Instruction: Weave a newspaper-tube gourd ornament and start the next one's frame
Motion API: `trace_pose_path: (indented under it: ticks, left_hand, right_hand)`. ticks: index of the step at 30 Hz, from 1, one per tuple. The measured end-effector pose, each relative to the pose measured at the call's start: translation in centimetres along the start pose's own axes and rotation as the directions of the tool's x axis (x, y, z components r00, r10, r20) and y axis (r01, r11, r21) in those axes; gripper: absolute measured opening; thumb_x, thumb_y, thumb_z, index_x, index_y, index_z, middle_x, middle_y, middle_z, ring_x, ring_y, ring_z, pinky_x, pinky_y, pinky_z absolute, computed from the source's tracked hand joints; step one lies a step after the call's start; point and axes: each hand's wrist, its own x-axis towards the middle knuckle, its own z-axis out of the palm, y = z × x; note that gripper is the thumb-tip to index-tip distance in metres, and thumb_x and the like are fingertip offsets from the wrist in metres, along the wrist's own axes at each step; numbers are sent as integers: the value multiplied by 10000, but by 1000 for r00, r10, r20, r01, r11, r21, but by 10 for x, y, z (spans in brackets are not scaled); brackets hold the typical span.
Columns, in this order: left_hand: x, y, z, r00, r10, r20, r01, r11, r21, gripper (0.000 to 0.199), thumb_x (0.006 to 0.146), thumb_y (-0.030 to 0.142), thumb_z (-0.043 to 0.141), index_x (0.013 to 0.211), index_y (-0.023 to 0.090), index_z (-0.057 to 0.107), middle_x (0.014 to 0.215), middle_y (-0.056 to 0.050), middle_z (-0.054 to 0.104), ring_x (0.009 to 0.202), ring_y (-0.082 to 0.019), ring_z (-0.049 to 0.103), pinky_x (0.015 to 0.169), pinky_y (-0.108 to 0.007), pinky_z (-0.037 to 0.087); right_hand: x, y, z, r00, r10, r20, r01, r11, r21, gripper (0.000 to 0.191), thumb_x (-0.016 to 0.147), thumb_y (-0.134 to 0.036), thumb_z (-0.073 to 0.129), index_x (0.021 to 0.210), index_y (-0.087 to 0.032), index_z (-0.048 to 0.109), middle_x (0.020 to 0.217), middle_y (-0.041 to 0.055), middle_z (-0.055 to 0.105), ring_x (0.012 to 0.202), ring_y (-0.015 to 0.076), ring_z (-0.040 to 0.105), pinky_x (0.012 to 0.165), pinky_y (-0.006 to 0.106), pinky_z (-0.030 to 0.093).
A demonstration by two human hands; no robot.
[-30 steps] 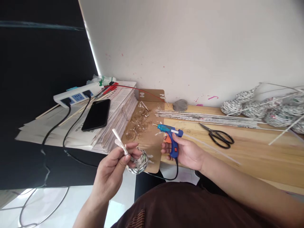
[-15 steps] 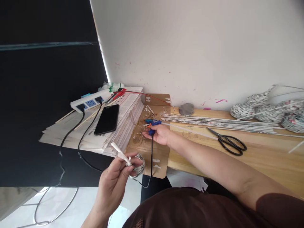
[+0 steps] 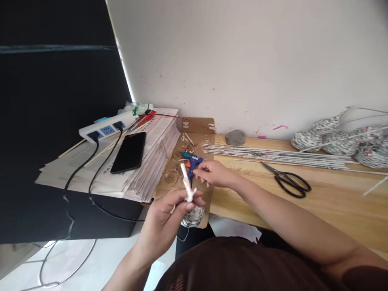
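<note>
My left hand [image 3: 168, 212] pinches the top of a small round piece woven from newspaper strips [image 3: 194, 217], close to my body. A white rolled-paper stub [image 3: 185, 178] stands up from it, slightly tilted, between thumb and fingers. Below and behind the fingers shows the woven body. On the cardboard lies a blue hot glue gun [image 3: 195, 161] with an orange trigger and teal nozzle. Beside its handle is my right hand [image 3: 214, 173], fingers partly curled but not wrapped round it. A fingertip touches or nearly touches the handle near a red spot.
A newspaper stack [image 3: 154, 161] at left carries a phone [image 3: 129, 152] and a power strip [image 3: 106, 129] with black cables. On the wooden table lie long paper rods [image 3: 273, 155], black scissors [image 3: 289, 181], a grey lump [image 3: 235, 138] and woven paper pieces [image 3: 336, 143]. Scraps litter the cardboard [image 3: 209, 192].
My right hand has shifted right and loosened from round the glue gun, which now lies turned a little. My left hand has brought the woven piece rightward, its stub now more upright.
</note>
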Motion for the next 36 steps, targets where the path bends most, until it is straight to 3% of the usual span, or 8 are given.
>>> trace_pose_path:
  ticks: [3, 6, 12, 16, 20, 23, 29, 36]
  left_hand:
    - [20, 12, 13, 999, 49, 25, -50, 997, 55, 212, 956, 270, 568, 1070, 239, 744, 963, -27, 764, 943, -156, 692, 903, -272, 509]
    - [42, 17, 32, 995, 94, 29, -96, 994, 53, 213, 948, 270, 577, 1063, 225, 750, 978, -36, 757, 973, -170, 686, 927, -286, 492]
    - [80, 10, 80, 985, 54, 165, -26, 985, -170, 250, 881, 284, 655, 1102, 187, 720, 1033, -58, 760, 950, -202, 700, 878, -308, 522]
    - [104, 9, 102, 969, 13, 247, 51, 967, -251, 247, 772, 332, 776, 939, 152, 749, 870, -57, 764, 821, -201, 689, 778, -292, 522]
    - [129, 11, 122, 971, 86, 221, -36, 975, -221, 240, 802, 391, 747, 763, 154, 760, 759, -43, 735, 748, -170, 641, 761, -271, 484]
    - [152, 10, 139, 941, 127, 313, -32, 956, -293, 309, 828, 439, 716, 774, 138, 765, 763, -57, 722, 733, -159, 622, 732, -257, 473]
    - [197, 4, 173, 842, 33, 538, 254, 856, -450, 427, 751, 515, 770, 834, 97, 753, 680, -56, 676, 576, -115, 560, 554, -221, 429]
    - [220, -12, 196, 767, -79, 636, 475, 737, -481, 368, 659, 414, 866, 792, 93, 747, 631, -36, 671, 535, -101, 572, 543, -216, 441]
  right_hand:
    - [-44, -14, -12, 932, -326, 157, 319, 945, 70, 209, 888, -342, 684, 983, -163, 735, 806, 17, 707, 657, 81, 620, 585, 187, 477]
    - [-80, -21, -24, 863, -461, 205, 417, 881, 224, 345, 877, -290, 694, 1211, -204, 676, 1041, 52, 706, 887, 130, 654, 806, 281, 537]
    - [-101, -9, -52, 811, -570, -131, 572, 820, -24, 251, 816, -296, 759, 1055, -222, 746, 1196, 69, 649, 901, 143, 623, 743, 272, 506]
    - [-104, -2, -76, 786, -555, -271, 567, 823, -41, 180, 826, -363, 739, 896, -198, 740, 1019, 47, 664, 789, 126, 603, 675, 260, 488]
    - [-107, -1, -101, 833, -495, -247, 514, 858, 11, 264, 842, -429, 720, 893, -170, 715, 774, 12, 640, 691, 123, 579, 646, 262, 484]
    - [-104, 3, -121, 826, -493, -272, 523, 851, 47, 282, 832, -435, 732, 817, -155, 704, 663, -7, 619, 623, 113, 570, 610, 252, 473]
    - [-87, 18, -154, 798, -394, -457, 531, 818, 222, 358, 727, -475, 810, 744, -139, 689, 551, -40, 593, 446, 101, 578, 471, 231, 454]
    - [-79, 33, -160, 778, -286, -559, 522, 789, 323, 421, 708, -549, 798, 743, -145, 688, 473, -77, 486, 398, 103, 560, 406, 222, 448]
